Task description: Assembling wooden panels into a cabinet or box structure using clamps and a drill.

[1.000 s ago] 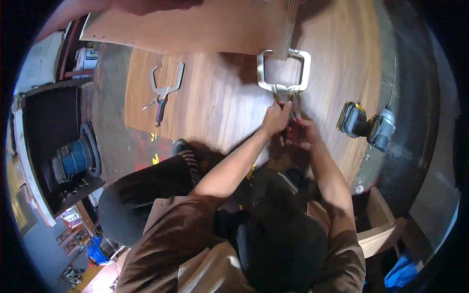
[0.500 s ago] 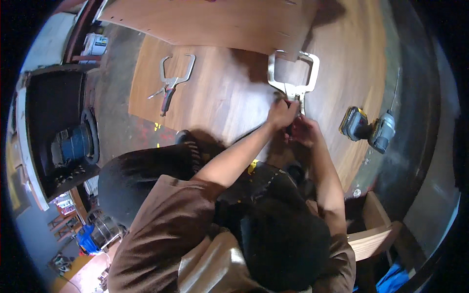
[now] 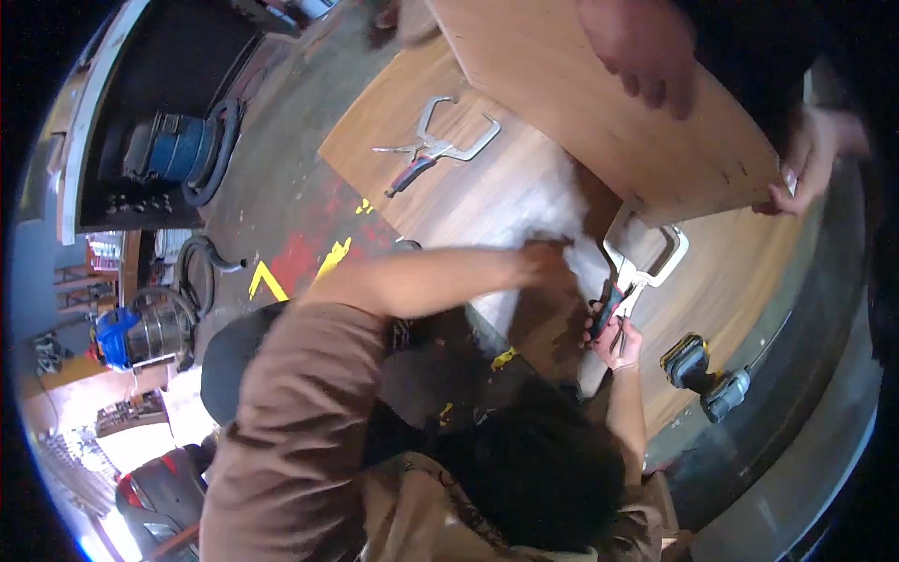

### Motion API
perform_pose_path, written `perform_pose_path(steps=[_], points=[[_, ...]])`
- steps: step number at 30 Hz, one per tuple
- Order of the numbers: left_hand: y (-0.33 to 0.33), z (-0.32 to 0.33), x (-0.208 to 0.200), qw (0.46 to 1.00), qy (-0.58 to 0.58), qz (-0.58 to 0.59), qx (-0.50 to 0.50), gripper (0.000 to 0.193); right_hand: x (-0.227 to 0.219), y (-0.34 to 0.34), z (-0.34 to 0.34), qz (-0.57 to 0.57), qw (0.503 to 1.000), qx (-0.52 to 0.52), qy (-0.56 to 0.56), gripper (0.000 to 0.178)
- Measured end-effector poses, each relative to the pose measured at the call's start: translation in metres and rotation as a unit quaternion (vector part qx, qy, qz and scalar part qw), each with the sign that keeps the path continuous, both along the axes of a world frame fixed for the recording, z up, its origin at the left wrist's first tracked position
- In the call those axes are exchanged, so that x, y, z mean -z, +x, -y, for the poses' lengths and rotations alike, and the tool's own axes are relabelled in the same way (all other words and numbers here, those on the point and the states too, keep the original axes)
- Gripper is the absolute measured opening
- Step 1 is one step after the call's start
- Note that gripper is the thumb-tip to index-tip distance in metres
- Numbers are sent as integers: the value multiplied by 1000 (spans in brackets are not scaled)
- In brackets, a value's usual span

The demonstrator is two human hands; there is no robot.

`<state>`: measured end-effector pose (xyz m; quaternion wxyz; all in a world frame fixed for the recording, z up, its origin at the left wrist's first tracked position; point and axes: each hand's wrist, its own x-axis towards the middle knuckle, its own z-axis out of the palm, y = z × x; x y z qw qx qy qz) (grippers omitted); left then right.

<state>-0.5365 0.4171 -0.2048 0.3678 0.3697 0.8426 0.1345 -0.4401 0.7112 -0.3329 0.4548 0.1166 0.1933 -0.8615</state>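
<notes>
My right hand (image 3: 614, 341) is closed round the red-and-black handle of a locking C-clamp (image 3: 676, 253), whose wide metal jaws reach the near edge of a wooden panel (image 3: 599, 122). Motion smears my left hand (image 3: 552, 267), which is above the wood-grain board (image 3: 506, 220), left of that clamp; its fingers cannot be made out. Farther left, a second locking C-clamp (image 3: 466, 153) lies on the board with nobody touching it. Another person's hand (image 3: 646, 47) is over the panel, and another hand (image 3: 807, 159) grips its right corner.
A cordless drill (image 3: 707, 375) lies on the board's right side. Yellow and red paint marks the dark floor (image 3: 290, 225) at left. Beyond are a blue shop vacuum (image 3: 173, 148) with a black hose and a second, blue-topped vacuum (image 3: 140, 335).
My view has turned, shifting the scene. My left hand has come off the clamp and moved left, while my right hand now grips its handle. Another person's hands have appeared on the panel.
</notes>
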Motion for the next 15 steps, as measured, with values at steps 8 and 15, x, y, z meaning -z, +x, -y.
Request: perform_pose_path(steps=[8,15], points=[[-6,214,-130,965,-255,-30,-52,49,-23,4,-2,11,1000,6,-21,81],[2,317,-18,922,-150,-128,-334,53,-13,4,-3,-16,998,12,59,76]])
